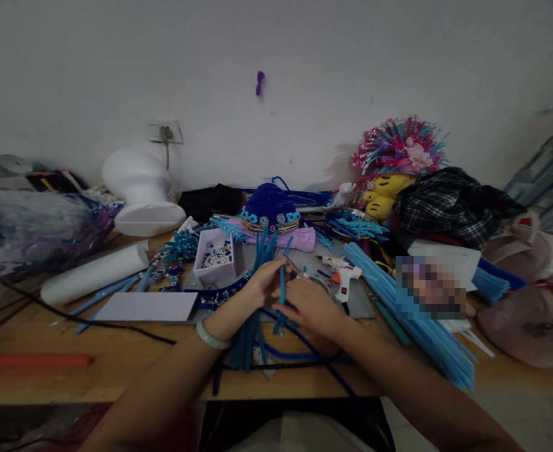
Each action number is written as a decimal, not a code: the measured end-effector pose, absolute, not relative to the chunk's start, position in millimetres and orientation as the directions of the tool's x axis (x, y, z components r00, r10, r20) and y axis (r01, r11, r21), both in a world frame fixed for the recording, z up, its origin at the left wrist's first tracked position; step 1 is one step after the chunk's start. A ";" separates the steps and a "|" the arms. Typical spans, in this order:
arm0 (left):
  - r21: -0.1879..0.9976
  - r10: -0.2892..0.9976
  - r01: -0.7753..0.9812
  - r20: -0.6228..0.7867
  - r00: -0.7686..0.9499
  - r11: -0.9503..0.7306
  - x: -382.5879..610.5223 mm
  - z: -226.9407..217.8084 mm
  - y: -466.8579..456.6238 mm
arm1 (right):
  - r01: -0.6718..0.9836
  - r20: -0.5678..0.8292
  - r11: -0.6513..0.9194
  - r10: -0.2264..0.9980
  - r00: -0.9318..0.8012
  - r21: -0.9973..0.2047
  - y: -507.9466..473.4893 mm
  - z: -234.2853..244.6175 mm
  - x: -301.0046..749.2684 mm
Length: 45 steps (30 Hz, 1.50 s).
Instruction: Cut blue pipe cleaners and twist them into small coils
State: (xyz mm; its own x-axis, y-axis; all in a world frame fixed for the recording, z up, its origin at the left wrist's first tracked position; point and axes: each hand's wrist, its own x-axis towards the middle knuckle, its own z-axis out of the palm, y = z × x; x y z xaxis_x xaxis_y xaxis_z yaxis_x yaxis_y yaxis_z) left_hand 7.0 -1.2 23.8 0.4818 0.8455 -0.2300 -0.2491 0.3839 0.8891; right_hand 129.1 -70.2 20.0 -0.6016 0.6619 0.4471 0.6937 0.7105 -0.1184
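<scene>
Both hands meet over the middle of the worktable. My left hand (267, 284) is closed around a light-blue pipe cleaner (282, 286), which stands roughly upright between the hands. My right hand (312, 304) comes in from the other side, its fingers closed at the lower part of the same pipe cleaner. A thin metallic tool (293, 263) shows just beyond the fingertips; which hand touches it, if either, I cannot tell. Below my left hand lies a bundle of teal pipe cleaners (244, 342). Behind the hands sits a dark-blue headpiece (270, 204) with beaded trim.
A white glue gun (346, 276) lies right of the hands, beside a long bundle of light-blue pipe cleaners (412, 326). On the left are a bead box (216, 273), white card (147, 306), paper roll (95, 273) and white foam head (137, 188). A black cable (92, 323) crosses the table.
</scene>
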 end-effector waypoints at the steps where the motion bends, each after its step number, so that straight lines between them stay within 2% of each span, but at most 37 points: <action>1: 0.878 0.832 -0.250 -0.245 0.498 0.408 9.4 23.6 -1.0 | 0.716 0.480 0.679 0.688 -0.544 -0.161 -71.4 18.4 127.5; 4: 0.843 0.778 -0.242 -0.282 0.562 0.481 16.4 21.3 -1.8 | 0.740 0.521 0.527 0.806 -0.280 -0.417 -73.4 16.3 126.4; 7: 0.845 0.807 -0.274 -0.268 0.526 0.460 20.1 16.8 -3.7 | 0.612 0.493 0.433 0.866 -0.082 -0.661 -72.0 18.3 130.2; 10: 0.823 0.828 -0.325 -0.278 0.486 0.467 20.1 14.2 -3.7 | 0.409 0.469 0.412 0.882 0.045 -0.814 -68.2 22.8 134.7; 14: 0.737 0.774 -0.365 -0.330 0.540 0.569 16.9 20.2 -0.5 | 0.083 0.338 0.332 0.939 0.065 -0.939 -65.6 29.3 136.8; 17: 0.660 0.741 -0.396 -0.389 0.548 0.639 12.3 29.6 3.0 | -0.060 0.334 0.330 0.941 -0.064 -0.942 -68.1 34.7 138.0; 19: 0.619 0.734 -0.422 -0.425 0.529 0.662 7.7 34.8 6.4 | -0.113 0.368 0.351 0.903 -0.220 -0.929 -70.9 38.1 138.9; 21: 0.588 0.753 -0.484 -0.399 0.524 0.648 2.3 37.6 10.2 | -0.151 0.362 0.330 0.848 -0.387 -0.932 -73.1 40.2 139.1; 23: 0.576 0.781 -0.544 -0.324 0.534 0.610 -2.7 37.9 13.5 | -0.174 0.320 0.270 0.826 -0.464 -0.947 -73.6 40.4 138.5; 25: 0.604 0.802 -0.562 -0.243 0.546 0.565 -5.6 36.6 15.3 | -0.235 0.290 0.211 0.876 -0.384 -0.949 -71.8 39.6 138.1; 27: 0.669 0.814 -0.539 -0.177 0.553 0.511 -5.3 34.5 14.6 | -0.335 0.232 0.156 0.952 -0.200 -0.929 -67.4 39.4 139.4; 30: 0.805 0.803 -0.414 -0.124 0.582 0.425 -0.2 31.9 8.6 | -0.440 0.079 0.103 0.994 0.072 -0.892 -57.7 41.6 146.5; 32: 0.884 0.788 -0.314 -0.092 0.608 0.345 4.5 31.2 2.3 | -0.443 0.019 0.099 0.983 0.180 -0.891 -51.0 43.1 153.0; 35: 0.947 0.774 -0.212 -0.057 0.630 0.242 10.7 31.4 -6.9 | -0.425 -0.033 0.067 0.974 0.224 -0.903 -44.1 42.2 159.7; 39: 0.978 0.787 -0.097 -0.088 0.610 0.184 15.2 31.8 -13.3 | -0.404 -0.098 0.010 0.964 0.247 -0.915 -41.4 37.9 159.9; 45: 0.995 0.760 0.002 -0.081 0.644 0.104 17.9 28.3 -15.9 | -0.347 -0.055 0.039 0.965 0.258 -0.937 -41.5 36.5 159.2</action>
State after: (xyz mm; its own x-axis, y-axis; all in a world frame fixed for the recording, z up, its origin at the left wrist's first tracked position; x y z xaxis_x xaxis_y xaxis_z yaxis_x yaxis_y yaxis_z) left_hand 17.9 -15.9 28.3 0.6445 0.7603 -0.0807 0.0016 0.1041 0.9946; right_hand 159.2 -41.5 36.5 0.2581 0.9645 -0.0554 -0.3469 0.0390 -0.9371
